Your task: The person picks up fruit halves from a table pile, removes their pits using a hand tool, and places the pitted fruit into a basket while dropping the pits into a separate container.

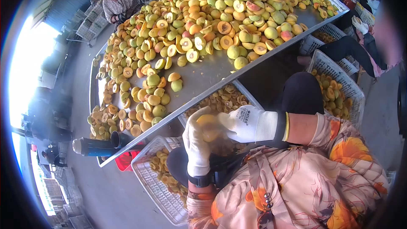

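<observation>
Both my hands wear white gloves and meet over my lap, around a blurred yellow fruit (206, 128). My left hand (197, 146) curls around the fruit from the left, with a dark watch at its wrist. From the right, my right hand (246, 123) presses its fingers against the same fruit; whether it also holds a tool is hidden by blur. Just beyond my hands, a crate of cut fruit pieces (224, 97) sits below the table edge. Halved and whole yellow-green fruits (203, 29) are heaped on the metal table (199, 80).
White crates of fruit stand at my left (144, 165) and right (358, 97). A blue flask (95, 147) and a dark cup (120, 139) are at the table's near left corner. One person (123, 2) works across the table; another sits at the right (369, 46).
</observation>
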A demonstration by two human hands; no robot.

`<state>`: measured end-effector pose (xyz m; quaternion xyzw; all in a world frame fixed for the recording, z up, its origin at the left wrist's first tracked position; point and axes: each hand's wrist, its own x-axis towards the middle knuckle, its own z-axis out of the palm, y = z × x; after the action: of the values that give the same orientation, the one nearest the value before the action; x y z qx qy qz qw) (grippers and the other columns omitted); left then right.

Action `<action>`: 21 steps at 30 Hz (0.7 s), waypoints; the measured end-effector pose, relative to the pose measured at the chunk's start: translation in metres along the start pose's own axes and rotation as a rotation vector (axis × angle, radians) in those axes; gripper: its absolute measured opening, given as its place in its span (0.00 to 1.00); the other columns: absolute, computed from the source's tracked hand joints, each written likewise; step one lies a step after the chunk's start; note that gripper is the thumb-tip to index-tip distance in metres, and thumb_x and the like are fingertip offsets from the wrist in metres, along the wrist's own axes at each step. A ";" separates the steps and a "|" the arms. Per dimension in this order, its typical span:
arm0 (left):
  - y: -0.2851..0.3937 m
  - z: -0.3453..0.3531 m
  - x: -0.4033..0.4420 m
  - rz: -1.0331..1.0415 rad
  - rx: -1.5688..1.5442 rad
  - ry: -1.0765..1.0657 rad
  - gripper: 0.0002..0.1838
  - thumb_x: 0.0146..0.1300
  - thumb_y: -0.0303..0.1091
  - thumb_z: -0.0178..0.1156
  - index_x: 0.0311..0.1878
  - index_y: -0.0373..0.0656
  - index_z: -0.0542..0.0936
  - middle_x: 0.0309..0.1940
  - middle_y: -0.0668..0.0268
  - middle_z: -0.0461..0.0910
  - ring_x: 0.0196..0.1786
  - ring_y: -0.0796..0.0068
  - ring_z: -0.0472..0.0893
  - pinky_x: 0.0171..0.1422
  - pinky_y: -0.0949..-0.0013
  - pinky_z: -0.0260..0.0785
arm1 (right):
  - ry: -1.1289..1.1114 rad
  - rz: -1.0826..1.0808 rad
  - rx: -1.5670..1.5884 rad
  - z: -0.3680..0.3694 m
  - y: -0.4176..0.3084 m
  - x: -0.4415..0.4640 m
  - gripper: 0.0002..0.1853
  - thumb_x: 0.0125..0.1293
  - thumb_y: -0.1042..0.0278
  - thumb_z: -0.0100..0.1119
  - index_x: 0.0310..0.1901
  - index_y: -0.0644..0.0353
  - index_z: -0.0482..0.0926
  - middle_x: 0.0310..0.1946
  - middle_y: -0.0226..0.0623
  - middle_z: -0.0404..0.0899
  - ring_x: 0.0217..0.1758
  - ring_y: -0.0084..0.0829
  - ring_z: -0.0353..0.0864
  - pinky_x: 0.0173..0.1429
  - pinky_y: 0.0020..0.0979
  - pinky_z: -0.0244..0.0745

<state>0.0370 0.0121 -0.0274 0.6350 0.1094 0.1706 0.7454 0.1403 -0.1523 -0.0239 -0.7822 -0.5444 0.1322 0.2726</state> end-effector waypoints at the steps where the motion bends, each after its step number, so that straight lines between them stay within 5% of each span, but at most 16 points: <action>1: 0.001 -0.001 0.000 -0.003 0.024 -0.007 0.37 0.80 0.63 0.46 0.59 0.32 0.81 0.48 0.58 0.85 0.49 0.69 0.83 0.58 0.66 0.76 | 0.006 -0.012 -0.028 0.003 0.004 0.001 0.11 0.70 0.65 0.55 0.47 0.64 0.73 0.31 0.55 0.84 0.37 0.57 0.87 0.39 0.52 0.81; 10: -0.001 -0.012 0.012 -0.139 0.137 -0.095 0.33 0.81 0.57 0.47 0.53 0.31 0.84 0.42 0.60 0.86 0.45 0.73 0.83 0.52 0.68 0.77 | -0.268 0.129 0.073 -0.024 0.000 0.009 0.17 0.79 0.62 0.41 0.51 0.66 0.77 0.34 0.53 0.86 0.39 0.53 0.88 0.42 0.49 0.82; 14: -0.003 -0.018 0.021 -0.263 0.077 -0.303 0.28 0.81 0.53 0.48 0.52 0.34 0.84 0.40 0.65 0.86 0.41 0.78 0.83 0.47 0.73 0.75 | -0.444 0.191 0.032 -0.029 0.003 0.010 0.21 0.81 0.60 0.37 0.50 0.66 0.79 0.36 0.53 0.86 0.41 0.53 0.88 0.44 0.49 0.82; 17: 0.002 -0.025 0.034 -0.372 0.196 -0.496 0.29 0.80 0.56 0.49 0.52 0.35 0.83 0.36 0.68 0.83 0.39 0.80 0.78 0.45 0.73 0.72 | -0.439 0.111 -0.004 -0.026 0.007 0.002 0.18 0.79 0.59 0.44 0.49 0.67 0.79 0.37 0.53 0.86 0.41 0.54 0.88 0.45 0.49 0.81; 21: -0.008 -0.030 0.039 -0.426 0.085 -0.434 0.36 0.78 0.63 0.51 0.58 0.32 0.81 0.44 0.60 0.85 0.45 0.74 0.84 0.52 0.71 0.77 | -0.313 0.113 0.219 -0.016 0.018 -0.005 0.16 0.71 0.62 0.54 0.50 0.67 0.78 0.38 0.54 0.86 0.43 0.54 0.88 0.47 0.48 0.81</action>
<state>0.0627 0.0536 -0.0378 0.6501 0.0855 -0.1339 0.7431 0.1604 -0.1665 -0.0210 -0.7470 -0.5178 0.3257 0.2604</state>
